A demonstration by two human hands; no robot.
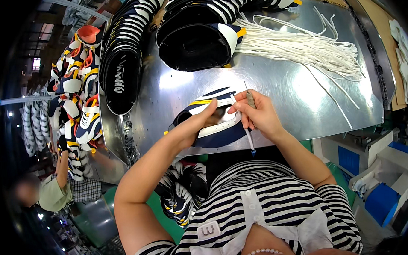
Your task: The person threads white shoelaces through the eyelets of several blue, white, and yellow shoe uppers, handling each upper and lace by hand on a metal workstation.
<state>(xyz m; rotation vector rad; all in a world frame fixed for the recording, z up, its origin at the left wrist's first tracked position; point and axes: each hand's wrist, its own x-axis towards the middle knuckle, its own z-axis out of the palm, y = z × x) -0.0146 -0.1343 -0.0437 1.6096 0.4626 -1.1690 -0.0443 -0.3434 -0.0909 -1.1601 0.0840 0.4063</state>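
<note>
On metal table, hands grip shoe upper.

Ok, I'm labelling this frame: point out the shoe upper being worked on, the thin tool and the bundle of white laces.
shoe upper [223, 135]: head view, navy side panel.
thin tool [250, 99]: head view, its shaft.
white laces [301, 46]: head view, mid-bundle.

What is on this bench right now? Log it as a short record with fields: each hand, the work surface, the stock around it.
left hand: left hand steadies the shoe upper, navy and white with a yellow stripe
right hand: right hand grips a thin pointed tool at the upper's opening
surface: shiny metal table, the upper at its near edge
laces: bundle of white laces, loose, on the far right of the table
stock: stacked shoe uppers along the far edge
nearby: another person at lower left, beside a rack of shoes
</note>
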